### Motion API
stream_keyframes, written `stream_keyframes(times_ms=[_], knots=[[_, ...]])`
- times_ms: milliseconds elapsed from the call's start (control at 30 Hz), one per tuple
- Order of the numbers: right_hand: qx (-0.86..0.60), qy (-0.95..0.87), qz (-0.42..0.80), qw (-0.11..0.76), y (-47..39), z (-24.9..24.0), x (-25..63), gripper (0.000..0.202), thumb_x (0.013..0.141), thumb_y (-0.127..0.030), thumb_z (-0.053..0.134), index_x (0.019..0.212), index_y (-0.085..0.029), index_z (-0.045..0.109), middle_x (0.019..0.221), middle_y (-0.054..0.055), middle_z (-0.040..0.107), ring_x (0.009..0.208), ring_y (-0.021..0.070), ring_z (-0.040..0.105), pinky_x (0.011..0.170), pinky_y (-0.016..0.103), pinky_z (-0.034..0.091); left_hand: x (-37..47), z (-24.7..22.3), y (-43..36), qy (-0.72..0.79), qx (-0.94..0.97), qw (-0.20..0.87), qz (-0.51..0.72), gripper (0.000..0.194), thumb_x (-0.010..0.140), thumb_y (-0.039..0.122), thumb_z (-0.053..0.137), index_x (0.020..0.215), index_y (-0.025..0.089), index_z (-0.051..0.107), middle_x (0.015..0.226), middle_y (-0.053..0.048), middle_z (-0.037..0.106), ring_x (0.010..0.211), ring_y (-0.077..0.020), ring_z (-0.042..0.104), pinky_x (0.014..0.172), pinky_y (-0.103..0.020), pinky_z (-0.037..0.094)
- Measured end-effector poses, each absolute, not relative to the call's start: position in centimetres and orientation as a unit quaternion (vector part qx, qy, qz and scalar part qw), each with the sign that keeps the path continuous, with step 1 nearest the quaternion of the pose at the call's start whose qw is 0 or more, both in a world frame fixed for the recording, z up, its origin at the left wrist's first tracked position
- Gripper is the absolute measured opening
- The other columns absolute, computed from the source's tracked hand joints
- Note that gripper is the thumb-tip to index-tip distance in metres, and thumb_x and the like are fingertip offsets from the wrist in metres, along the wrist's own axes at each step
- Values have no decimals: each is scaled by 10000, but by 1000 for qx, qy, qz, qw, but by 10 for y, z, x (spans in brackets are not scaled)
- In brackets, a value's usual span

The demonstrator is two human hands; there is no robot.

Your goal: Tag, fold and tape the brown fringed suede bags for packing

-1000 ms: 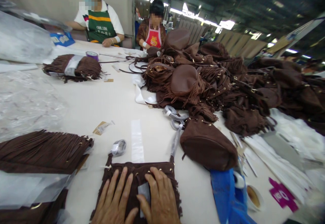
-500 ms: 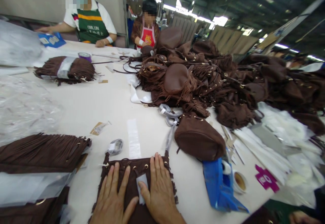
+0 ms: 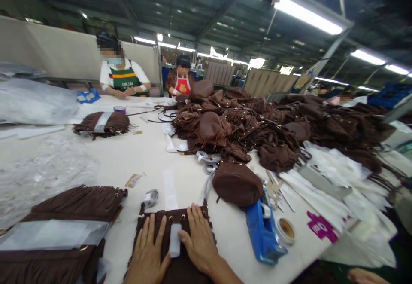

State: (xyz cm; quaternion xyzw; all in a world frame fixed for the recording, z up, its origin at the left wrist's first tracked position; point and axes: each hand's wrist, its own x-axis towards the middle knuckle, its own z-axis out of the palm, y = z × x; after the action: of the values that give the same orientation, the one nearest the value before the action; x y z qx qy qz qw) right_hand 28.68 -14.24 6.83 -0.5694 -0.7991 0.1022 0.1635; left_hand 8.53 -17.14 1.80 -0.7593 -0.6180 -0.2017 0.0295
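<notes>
— Long white tube lights (image 3: 309, 15) run under a dark workshop roof, and below them spreads a broad off-white work table (image 3: 151, 155). Who is at it?

— Across the far side are a person in a green apron with an orange stripe (image 3: 127, 82) and another in a red apron with pale edging (image 3: 183, 85). At the lower right edge, part of someone else's hand (image 3: 367, 274) shows.

— And the wearer's own hands?

— Both lie flat on a dark brown, suede-looking bag with fringed sides (image 3: 178, 271), at the near edge of the view. The left hand (image 3: 148, 249) has its fingers straight and slightly spread; the right hand (image 3: 200, 237) has its fingers straight and closer together, thumb out. Neither grips anything.

— What is between them?

— A small pale grey rectangular piece (image 3: 174, 241) on the bag's front, with a thumb close to either side. A clear-wrapped coiled strap (image 3: 151, 198) sits at the bag's upper left corner.

— And around it?

— To the left, a dark brown fringed bag with a translucent white band (image 3: 77, 209). To the right, a blue tape dispenser (image 3: 260, 234) beside a white-rimmed tape roll (image 3: 286, 231). Beyond rises a large heap of dark brown bags (image 3: 225, 123).
</notes>
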Motion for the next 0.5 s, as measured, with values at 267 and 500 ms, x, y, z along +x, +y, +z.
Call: stream_keyframes(times_ms=[267,500], knots=[[-550,-811,-18,201,-113,82,280,529,1014,-392,428,1481,-146,406,1578,131,317,1477,305,235,1172,519,260,86,22,-175,-613,-764,59,-192,795,867,504,552,1544,227,240,1648,-176,68,1490,-389,170,1134,-594,287],[-529,-836,-16,143,-100,41,302,581,1020,-423,411,1511,-120,339,1569,156,321,1479,283,239,1186,512,211,84,30,-171,-618,-764,25,-181,834,852,562,548,1536,177,266,1642,-191,91,1495,-385,155,1146,-602,256]])
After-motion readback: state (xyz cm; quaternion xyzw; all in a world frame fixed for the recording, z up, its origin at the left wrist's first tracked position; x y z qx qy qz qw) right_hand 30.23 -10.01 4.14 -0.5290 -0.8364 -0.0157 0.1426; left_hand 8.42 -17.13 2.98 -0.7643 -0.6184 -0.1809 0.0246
